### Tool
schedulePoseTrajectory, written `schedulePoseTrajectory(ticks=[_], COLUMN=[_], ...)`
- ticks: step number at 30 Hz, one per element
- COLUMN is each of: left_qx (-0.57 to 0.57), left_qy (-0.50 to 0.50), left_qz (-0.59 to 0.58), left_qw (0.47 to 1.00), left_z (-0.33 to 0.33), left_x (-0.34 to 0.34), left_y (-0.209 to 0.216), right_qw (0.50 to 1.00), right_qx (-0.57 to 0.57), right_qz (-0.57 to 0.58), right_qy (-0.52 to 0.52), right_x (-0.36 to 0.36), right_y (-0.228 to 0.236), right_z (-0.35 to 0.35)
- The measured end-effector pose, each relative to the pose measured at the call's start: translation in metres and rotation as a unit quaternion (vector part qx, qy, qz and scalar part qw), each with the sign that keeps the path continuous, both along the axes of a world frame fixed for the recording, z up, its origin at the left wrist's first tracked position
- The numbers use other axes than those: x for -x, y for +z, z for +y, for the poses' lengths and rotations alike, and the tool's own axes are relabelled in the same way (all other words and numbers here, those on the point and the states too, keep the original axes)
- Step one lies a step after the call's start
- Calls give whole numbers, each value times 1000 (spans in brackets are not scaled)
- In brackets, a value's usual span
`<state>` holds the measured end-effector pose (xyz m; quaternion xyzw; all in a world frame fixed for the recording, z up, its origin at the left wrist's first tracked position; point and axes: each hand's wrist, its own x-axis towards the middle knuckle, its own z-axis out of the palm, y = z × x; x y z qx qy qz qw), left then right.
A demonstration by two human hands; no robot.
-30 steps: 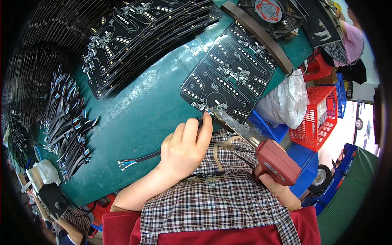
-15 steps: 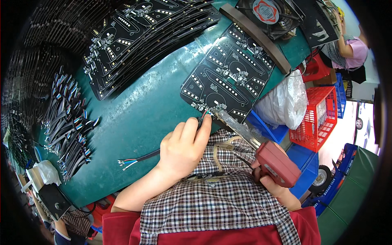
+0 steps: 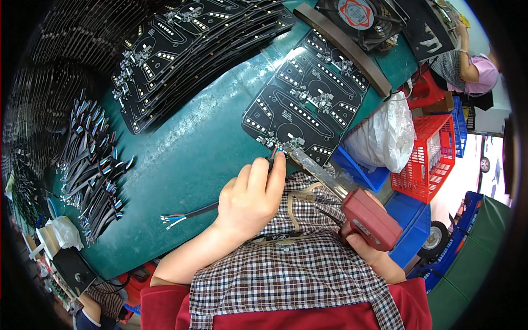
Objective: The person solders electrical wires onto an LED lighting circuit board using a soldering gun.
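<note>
My left hand (image 3: pixel 248 191) pinches a black-sheathed cable (image 3: pixel 193 213) near one end. Its thin coloured wires meet the near edge of a black circuit board (image 3: pixel 286 118) with rows of small pale LEDs. The cable's other stripped end sticks out to the left of my hand, over the green tabletop. My right hand (image 3: pixel 367 252) is wrapped round the handle of a red soldering gun (image 3: pixel 372 220). The gun's long metal barrel points up and left, its tip close to the wires at my left fingertips. Whether the tip touches them I cannot tell.
Stacked circuit boards (image 3: pixel 203 60) fill the back left. A heap of cut cables (image 3: pixel 93 170) lies left on the green table (image 3: pixel 181 159). A dark bar (image 3: pixel 346 49) and a fan (image 3: pixel 357 19) stand beyond the board. Right are a plastic bag (image 3: pixel 385 135), red crate (image 3: pixel 423 159) and another person (image 3: pixel 476 71).
Both hands stay almost in place, the cable still pinched at the board edge. The soldering gun's body has shifted very slightly left. The person at the far right has moved an arm.
</note>
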<state>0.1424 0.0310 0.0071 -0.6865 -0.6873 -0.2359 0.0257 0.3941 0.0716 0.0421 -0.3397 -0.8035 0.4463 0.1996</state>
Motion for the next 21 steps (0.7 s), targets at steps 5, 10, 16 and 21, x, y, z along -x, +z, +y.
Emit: schedulePoseTrajectory(ticks=[5,10,16,21], left_qx=[-36,-12,-27,-21], left_qy=[-9,-5,-25,-46], left_qz=[80,48,-71,-38], left_qw=[996,999,997,998], left_z=[4,2,2,1], left_x=[0,-1,2,1], left_y=[-2,-1,-6,-4], right_qw=[992,990,995,997], right_qx=[97,106,72,69], right_qz=[9,45,47,6], right_qy=[-80,-87,-46,-38], right_x=[-8,-13,-9,-14], right_y=[-7,-8,-12,-10], right_z=[-17,-20,-13,-14])
